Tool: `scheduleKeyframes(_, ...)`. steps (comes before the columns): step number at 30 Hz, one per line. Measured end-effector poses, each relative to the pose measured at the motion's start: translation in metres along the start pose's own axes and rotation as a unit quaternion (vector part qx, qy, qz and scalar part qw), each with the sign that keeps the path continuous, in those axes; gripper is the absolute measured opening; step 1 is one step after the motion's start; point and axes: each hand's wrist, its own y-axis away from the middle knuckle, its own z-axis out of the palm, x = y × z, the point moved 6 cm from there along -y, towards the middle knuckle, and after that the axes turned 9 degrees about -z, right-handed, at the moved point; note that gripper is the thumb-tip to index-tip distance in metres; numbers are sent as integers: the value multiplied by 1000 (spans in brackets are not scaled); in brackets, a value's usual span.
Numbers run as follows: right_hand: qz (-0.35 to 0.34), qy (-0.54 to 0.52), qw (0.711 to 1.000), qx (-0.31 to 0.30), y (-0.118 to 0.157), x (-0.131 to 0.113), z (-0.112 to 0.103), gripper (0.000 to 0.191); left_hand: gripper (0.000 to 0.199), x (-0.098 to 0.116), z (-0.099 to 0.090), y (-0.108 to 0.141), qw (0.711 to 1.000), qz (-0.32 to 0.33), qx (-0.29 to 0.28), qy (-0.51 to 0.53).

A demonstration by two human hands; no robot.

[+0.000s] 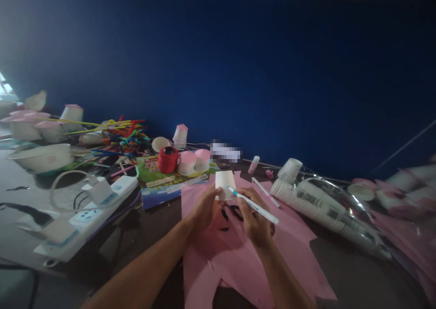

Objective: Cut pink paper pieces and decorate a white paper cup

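Observation:
In the middle of the head view, my left hand (pixel 206 207) is closed on a white paper cup (pixel 225 181), its thumb across the lower left side. My right hand (pixel 254 218) grips a white marker pen (pixel 257 207), whose blue-green tip end points at the cup's side; whether it touches I cannot tell. Both hands are above cut pink paper (pixel 293 254). Partly hidden between the hands lie black-handled scissors (pixel 235 211) on the paper.
On the left are a power strip (pixel 91 213), a paper bowl (pixel 42 158) and colourful pipe cleaners (pixel 127 134). Red thread (pixel 167 160) stands beside pink-topped cups (pixel 186 163). A glue stick (pixel 254 164) is behind; a bagged stack of paper cups (pixel 316 203) lies right. A blue partition (pixel 218 72) rises behind.

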Motion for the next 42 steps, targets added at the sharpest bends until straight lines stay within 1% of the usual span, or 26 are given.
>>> scheduleKeyframes(4, 8, -5, 1000, -5, 1, 2, 1, 19, 23, 1, 2, 1, 999, 5, -29, -24)
scheduleKeyframes(17, -8, -5, 1000, -3, 0, 3, 2, 19, 29, 5, 6, 3, 999, 5, -28, -39)
scheduleKeyframes(20, -11, -1, 1000, -3, 0, 1, 1, 19, 27, 5, 6, 3, 999, 4, -27, -36)
scheduleKeyframes(25, -8, 0, 1000, -5, 0, 0, 1, 17, 14, 5, 5, 3, 999, 9, -31, -44)
scheduleKeyframes(30, 21, -13, 1000, -9, 2, 3, 1, 15, 20, 4, 2, 1, 999, 0, -11, -36)
scheduleKeyframes(34, 46, -9, 999, -15, 2, 3, 0, 17, 14, 4, 0, 1, 999, 4, -10, -49)
scheduleKeyframes(38, 68, -3, 997, -23, 3, 4, -2, 17, 14, 3, -1, 1, 998, 0, -3, -60)
scheduleKeyframes(42, 85, -25, 996, 6, 4, 8, -4, 19, 20, 5, 0, 2, 999, -1, -3, -49)
